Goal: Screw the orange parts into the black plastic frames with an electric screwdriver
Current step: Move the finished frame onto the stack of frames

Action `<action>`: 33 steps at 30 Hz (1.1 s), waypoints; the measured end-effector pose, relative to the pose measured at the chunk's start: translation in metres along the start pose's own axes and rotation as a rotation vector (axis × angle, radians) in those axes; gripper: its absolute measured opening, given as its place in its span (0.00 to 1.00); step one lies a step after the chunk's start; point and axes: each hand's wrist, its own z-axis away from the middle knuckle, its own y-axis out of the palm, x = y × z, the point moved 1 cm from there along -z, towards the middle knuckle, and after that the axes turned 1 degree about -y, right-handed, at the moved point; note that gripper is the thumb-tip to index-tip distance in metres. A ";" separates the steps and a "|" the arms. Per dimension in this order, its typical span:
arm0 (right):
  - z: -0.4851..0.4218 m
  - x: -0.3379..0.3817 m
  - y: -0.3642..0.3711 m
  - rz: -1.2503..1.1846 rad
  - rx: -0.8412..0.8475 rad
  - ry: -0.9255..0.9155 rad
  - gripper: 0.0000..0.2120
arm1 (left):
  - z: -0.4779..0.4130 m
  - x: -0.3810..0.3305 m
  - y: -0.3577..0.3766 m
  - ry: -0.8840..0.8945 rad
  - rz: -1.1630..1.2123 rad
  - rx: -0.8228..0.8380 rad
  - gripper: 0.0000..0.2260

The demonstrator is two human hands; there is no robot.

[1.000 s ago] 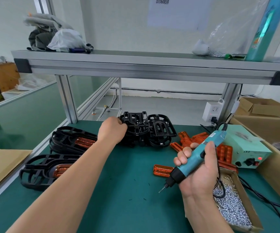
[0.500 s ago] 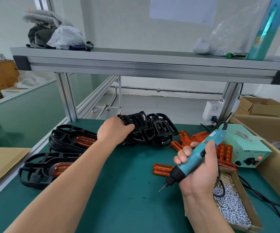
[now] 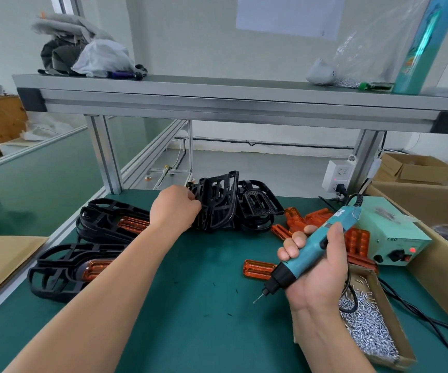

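Two stacks of finished-looking frames lie at the left edge of the tabletop, each showing an orange part seated in its middle, so part of the batch seems done, though the screws themselves are too small to make out. Plenty is left: a pile of bare black frames sits at the back, and loose orange parts lie to its right, one orange part alone nearer the front. The left hand has its fingers curled round the edge of one black frame, which stands tilted up on the pile; it is an open lattice of curved ribs, dull black, with nothing fitted in it. The right hand is wrapped round the teal electric screwdriver, tip angled down above the tabletop, beside a cardboard box of screws.
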 end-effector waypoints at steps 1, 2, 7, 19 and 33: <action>0.000 0.000 0.000 -0.004 -0.001 0.004 0.20 | 0.004 0.001 -0.002 0.021 -0.011 -0.010 0.05; 0.000 0.000 0.000 -0.008 -0.004 0.008 0.21 | 0.007 0.003 -0.004 0.043 -0.018 -0.019 0.05; 0.003 0.008 0.007 0.008 -0.056 0.014 0.20 | 0.041 0.015 -0.012 0.133 0.019 -0.025 0.10; 0.014 0.024 0.019 0.079 -0.088 0.005 0.20 | 0.108 0.049 -0.018 0.473 -0.299 0.335 0.10; -0.005 0.014 -0.001 -0.011 -0.033 0.036 0.20 | 0.119 0.022 0.005 0.513 -0.031 0.575 0.15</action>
